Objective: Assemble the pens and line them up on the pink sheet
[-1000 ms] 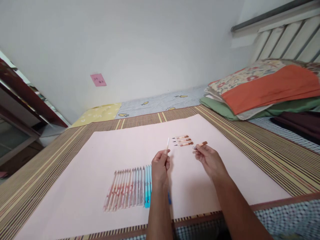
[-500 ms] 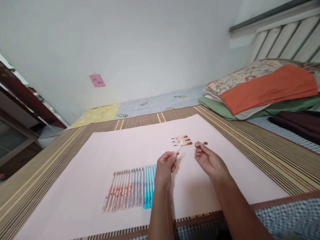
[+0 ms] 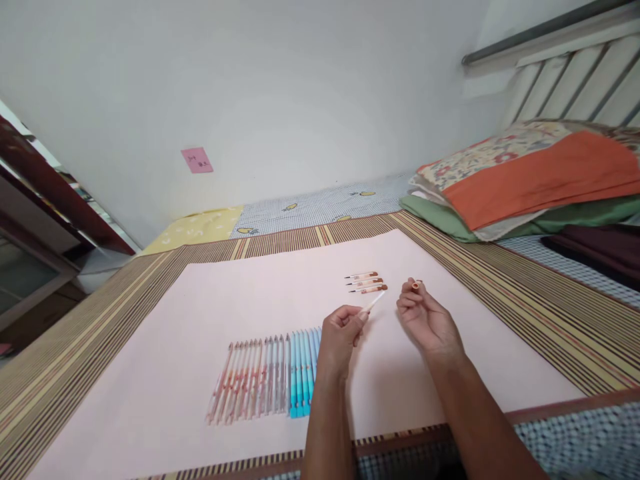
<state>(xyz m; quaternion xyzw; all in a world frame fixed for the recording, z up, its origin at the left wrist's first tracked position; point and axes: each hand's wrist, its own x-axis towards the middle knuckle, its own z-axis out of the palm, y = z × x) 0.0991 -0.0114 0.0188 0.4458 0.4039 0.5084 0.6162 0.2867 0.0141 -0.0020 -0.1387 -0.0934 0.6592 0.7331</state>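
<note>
My left hand [image 3: 345, 330] pinches a thin white pen refill [image 3: 376, 301] that points up and to the right. My right hand [image 3: 425, 313], its fingers closed, holds a short brown pen barrel [image 3: 415, 285] with its round hollow end facing me. A gap separates the two pieces. Just beyond the refill's tip lie three short brown-and-cream pens [image 3: 367, 283] with dark tips, side by side. Left of my left forearm is a row of slim pens, pinkish and grey ones [image 3: 245, 380] followed by blue ones [image 3: 301, 373]; the forearm hides part of the row.
A pale pink sheet [image 3: 175, 367] lies on a striped mat [image 3: 120, 287]. Folded bedding with an orange pillow [image 3: 540, 180] is stacked at the right, by a white slatted headboard [image 3: 575, 80]. A pink note [image 3: 197, 160] is on the wall.
The refill in my left hand has swung lower and further right. My right hand has shifted slightly right and turned the brown barrel so its open end faces me.
</note>
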